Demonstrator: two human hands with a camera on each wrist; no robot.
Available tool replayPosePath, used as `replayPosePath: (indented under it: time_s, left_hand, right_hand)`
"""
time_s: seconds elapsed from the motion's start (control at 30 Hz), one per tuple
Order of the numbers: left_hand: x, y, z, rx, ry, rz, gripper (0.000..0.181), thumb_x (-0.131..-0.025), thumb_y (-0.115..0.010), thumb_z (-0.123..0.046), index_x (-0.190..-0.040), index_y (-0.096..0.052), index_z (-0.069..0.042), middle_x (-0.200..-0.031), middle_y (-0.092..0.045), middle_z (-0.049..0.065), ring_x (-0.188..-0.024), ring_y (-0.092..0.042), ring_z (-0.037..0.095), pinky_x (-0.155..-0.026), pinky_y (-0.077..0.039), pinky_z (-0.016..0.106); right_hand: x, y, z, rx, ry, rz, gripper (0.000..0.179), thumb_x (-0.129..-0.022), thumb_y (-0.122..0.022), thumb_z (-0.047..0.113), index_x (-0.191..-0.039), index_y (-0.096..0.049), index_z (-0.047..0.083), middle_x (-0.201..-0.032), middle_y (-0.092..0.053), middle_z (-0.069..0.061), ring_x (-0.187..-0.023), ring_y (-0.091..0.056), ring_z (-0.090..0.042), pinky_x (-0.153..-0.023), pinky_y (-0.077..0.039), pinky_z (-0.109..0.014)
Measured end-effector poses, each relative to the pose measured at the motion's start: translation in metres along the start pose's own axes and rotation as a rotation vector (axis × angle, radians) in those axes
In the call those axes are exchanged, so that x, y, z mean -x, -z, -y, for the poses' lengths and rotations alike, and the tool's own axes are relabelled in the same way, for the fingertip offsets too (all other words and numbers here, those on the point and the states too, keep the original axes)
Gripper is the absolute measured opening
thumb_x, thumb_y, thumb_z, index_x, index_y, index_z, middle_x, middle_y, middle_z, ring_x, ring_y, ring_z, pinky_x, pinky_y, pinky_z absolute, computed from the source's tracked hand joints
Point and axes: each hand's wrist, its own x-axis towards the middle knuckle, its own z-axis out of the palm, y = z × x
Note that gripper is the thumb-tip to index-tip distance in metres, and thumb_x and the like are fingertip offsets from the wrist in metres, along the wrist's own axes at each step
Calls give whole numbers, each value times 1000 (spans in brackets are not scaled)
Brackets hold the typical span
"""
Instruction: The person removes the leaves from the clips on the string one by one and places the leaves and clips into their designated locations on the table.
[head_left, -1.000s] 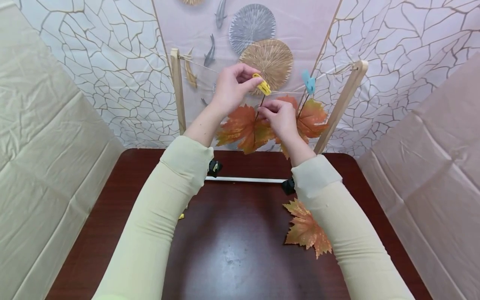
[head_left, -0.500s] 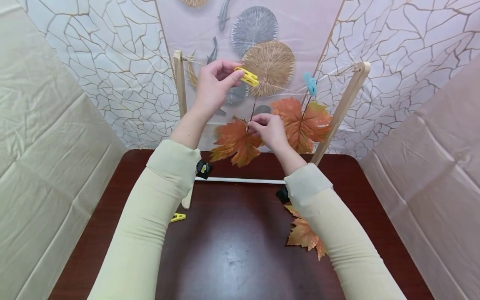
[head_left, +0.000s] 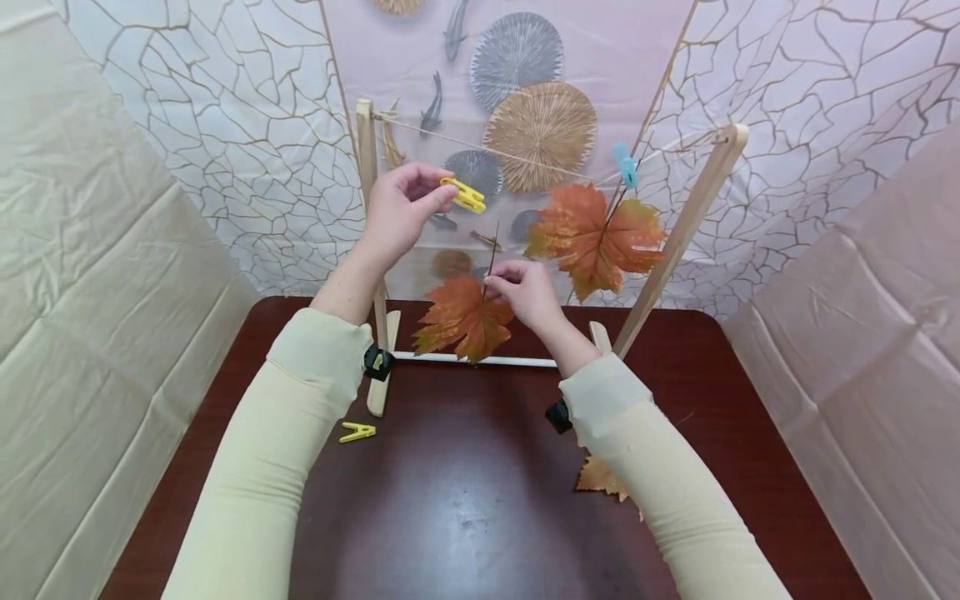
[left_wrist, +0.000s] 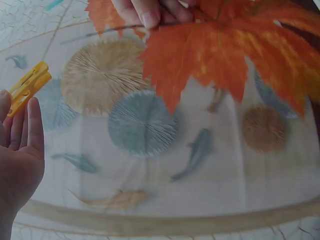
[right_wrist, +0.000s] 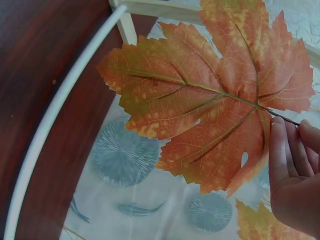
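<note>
Behind the left grip (head_left: 397,212) and right grip (head_left: 528,294), pale yellow sleeves (head_left: 251,483) end in greyish cuffs (head_left: 321,352) beside small black boxes (head_left: 379,362).

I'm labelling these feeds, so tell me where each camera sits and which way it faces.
Head: worn on the head, facing forward and down over the table; both sleeves, left hand and right hand show.
Left wrist: facing yellow clip and backdrop from that wrist; left hand and part of the right show.
Right wrist: facing held leaf from that wrist; only the right hand shows.
Both wrist views share the held leaf.
</note>
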Motion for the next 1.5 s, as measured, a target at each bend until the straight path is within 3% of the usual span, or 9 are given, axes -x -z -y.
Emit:
replayPosePath:
  time_s: [0.2,0.4,0.53,0.67,0.83,0.97,1.13,1.3,1.5]
  left_hand:
    - [14,13,17,-51,40,15,20,-85,-65,-3,-103,-62,6,-89,-66,2,-77,-64,7,-74,-54,19]
    - [28,29,35,-143,69,43,24,-86,-65,-4,-107,-61,6,-101,-67,15,-77,-62,1,-75,-53,17]
    - [38,38,47,-210,83,82,30,-87,-65,-8,-113,-60,4,-109,-65,20,-80,-61,-2,-76,-51,15]
    - [47,45,56,-264,101,109,35,-86,-66,-11,-118,-60,2,-112,-64,22,-80,-59,-4,-74,-48,12]
    - [61,54,68,-252,139,75,36,-84,-68,-8,-118,-60,3,-105,-65,22,-77,-58,-7,-71,-47,10]
    - [72,64,86,-256,164,41,36,-84,-69,-9,-117,-60,2,-102,-65,16,-78,-59,-6,-73,-48,10]
    - [87,79,103,-262,195,55,38,-84,-69,-10,-117,-59,4,-98,-64,4,-80,-60,-6,-74,-49,10]
    - [100,92,116,-283,250,113,38,-84,-69,-11,-118,-57,3,-106,-61,9,-85,-58,-7,-76,-49,10]
    - [115,108,139,-305,296,103,36,-83,-70,-10,-113,-57,5,-107,-63,15,-82,-59,-9,-74,-50,11]
  right_hand:
    - [13,-1,-13,59,3,-2,17,-89,-62,10,-96,-68,-4,-97,-70,-21,-81,-66,-22,-73,-55,-30]
    - [24,6,-24,156,46,-37,16,-88,-64,13,-95,-69,-1,-100,-70,-18,-95,-64,-28,-84,-50,-39]
    - [30,15,-31,174,29,-51,19,-88,-65,16,-97,-69,0,-102,-70,-18,-96,-64,-29,-84,-50,-39]
    - [38,26,-37,187,-16,-57,20,-89,-64,19,-97,-68,1,-102,-69,-16,-94,-63,-26,-79,-49,-34]
    - [49,40,-44,213,-61,-56,20,-92,-60,25,-96,-67,6,-99,-69,-13,-83,-58,-20,-66,-44,-28]
    - [56,50,-50,189,-60,-49,21,-93,-57,23,-95,-67,4,-95,-69,-15,-74,-53,-16,-59,-42,-26]
    - [65,63,-58,179,-72,-49,22,-93,-57,20,-97,-67,0,-93,-69,-17,-74,-54,-12,-58,-41,-25]
    - [74,77,-70,177,-91,-58,22,-93,-57,19,-97,-66,-1,-86,-71,-11,-73,-57,-2,-61,-44,-22]
    - [87,97,-91,167,-140,-69,27,-93,-57,20,-100,-65,-6,-77,-70,1,-71,-58,5,-63,-47,-17]
